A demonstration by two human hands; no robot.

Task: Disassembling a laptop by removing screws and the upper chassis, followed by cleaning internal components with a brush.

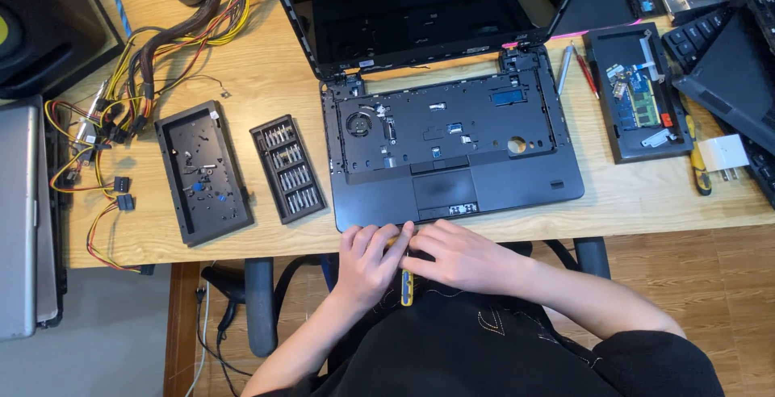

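Both hands at the front edge of the worktop point(646, 195), right by the opened laptop point(452, 135) w/ its keyboard off. My left hand point(367, 264) has its fingers curled tight round a yellow-handled screwdriver point(406, 286), handle poking down toward my lap. Right hand point(460, 256) rests over it, fingers bent, touching the tool's top. Bit set point(288, 169) and black tray point(202, 173) lie to the left.

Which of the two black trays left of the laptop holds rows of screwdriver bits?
The smaller tray, nearer the laptop; the larger tray holds only loose screws.
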